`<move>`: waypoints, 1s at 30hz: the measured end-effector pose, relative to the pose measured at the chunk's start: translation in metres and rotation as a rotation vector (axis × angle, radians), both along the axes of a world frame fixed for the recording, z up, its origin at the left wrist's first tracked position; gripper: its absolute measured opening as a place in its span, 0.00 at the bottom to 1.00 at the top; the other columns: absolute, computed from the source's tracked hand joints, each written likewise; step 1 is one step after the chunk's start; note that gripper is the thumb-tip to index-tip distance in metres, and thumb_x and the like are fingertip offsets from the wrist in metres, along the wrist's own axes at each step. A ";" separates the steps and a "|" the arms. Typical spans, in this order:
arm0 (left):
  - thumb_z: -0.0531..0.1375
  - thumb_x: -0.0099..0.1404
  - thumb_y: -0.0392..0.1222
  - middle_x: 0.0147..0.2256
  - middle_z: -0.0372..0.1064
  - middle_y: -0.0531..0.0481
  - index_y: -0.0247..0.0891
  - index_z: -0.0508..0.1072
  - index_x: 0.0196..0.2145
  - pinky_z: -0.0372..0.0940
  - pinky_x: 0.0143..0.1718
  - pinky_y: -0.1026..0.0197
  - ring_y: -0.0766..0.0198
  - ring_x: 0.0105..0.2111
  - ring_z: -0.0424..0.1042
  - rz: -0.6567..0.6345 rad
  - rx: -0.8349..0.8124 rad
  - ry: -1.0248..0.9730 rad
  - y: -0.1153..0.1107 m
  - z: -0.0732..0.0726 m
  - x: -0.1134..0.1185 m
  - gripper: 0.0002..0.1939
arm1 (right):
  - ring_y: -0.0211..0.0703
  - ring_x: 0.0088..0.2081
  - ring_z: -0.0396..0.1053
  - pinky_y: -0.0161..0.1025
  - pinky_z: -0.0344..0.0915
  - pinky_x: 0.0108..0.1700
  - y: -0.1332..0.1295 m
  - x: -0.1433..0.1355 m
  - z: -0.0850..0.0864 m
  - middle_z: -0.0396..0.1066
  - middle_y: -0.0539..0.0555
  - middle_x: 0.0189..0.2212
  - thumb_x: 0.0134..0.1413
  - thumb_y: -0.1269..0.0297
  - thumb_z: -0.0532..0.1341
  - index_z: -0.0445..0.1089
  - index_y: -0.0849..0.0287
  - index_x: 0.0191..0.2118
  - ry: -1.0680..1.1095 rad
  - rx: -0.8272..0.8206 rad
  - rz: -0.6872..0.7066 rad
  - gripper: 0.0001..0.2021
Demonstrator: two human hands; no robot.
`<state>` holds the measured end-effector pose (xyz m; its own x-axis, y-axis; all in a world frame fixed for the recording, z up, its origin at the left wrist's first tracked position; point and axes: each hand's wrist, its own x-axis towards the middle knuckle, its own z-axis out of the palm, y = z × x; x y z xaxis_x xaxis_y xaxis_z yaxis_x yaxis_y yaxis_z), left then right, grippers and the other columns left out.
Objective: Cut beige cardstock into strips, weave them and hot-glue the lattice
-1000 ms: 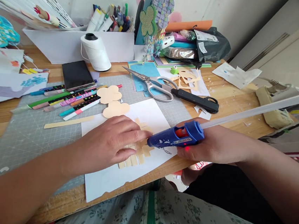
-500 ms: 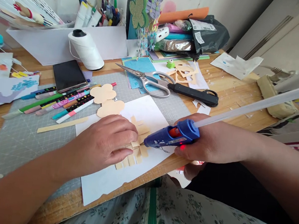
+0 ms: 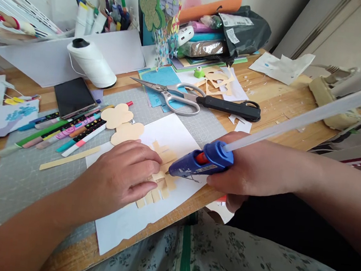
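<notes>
My right hand (image 3: 257, 168) is wrapped round a blue hot glue gun (image 3: 193, 162); a long clear glue stick (image 3: 300, 119) sticks out of its back. The gun's nozzle points down-left at a patch of interlaced cream paper strips (image 3: 163, 189), close to my left fingertips. Whether the tip touches the paper, I cannot tell. My left hand (image 3: 126, 173) pinches a strip at the patch's left side, thumb and forefinger nearly together, and covers part of the weave. Beneath the patch lies a white sheet of paper (image 3: 116, 231).
Cream cloud-shaped cutouts (image 3: 127, 134), a loose strip (image 3: 69, 158) and several markers (image 3: 72, 131) lie on the grey cutting mat (image 3: 12, 187). Behind are scissors (image 3: 180, 99), a black-handled cutter (image 3: 231, 107), a phone (image 3: 74, 97) and a thread spool (image 3: 91, 63).
The camera's view has shifted slightly, so most things appear farther left. Both hands keep nearly the same pose over the strips. The red light by my right thumb no longer shows.
</notes>
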<state>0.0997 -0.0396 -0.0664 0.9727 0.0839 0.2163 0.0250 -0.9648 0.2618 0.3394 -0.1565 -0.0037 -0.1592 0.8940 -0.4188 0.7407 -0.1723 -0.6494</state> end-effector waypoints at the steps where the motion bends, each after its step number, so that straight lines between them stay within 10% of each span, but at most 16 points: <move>1: 0.59 0.67 0.39 0.43 0.73 0.48 0.40 0.70 0.42 0.62 0.54 0.50 0.58 0.43 0.72 0.001 -0.002 -0.003 0.000 0.000 0.000 0.05 | 0.32 0.12 0.52 0.31 0.47 0.14 0.000 0.001 -0.001 0.57 0.44 0.11 0.40 0.71 0.59 0.61 0.56 0.18 -0.029 0.005 0.012 0.07; 30: 0.60 0.67 0.39 0.44 0.71 0.47 0.38 0.69 0.41 0.59 0.56 0.50 0.59 0.44 0.70 -0.022 0.012 -0.004 0.001 0.000 -0.001 0.06 | 0.33 0.09 0.57 0.33 0.63 0.13 -0.003 0.003 -0.005 0.67 0.44 0.18 0.43 0.70 0.57 0.63 0.56 0.24 -0.012 -0.233 -0.059 0.03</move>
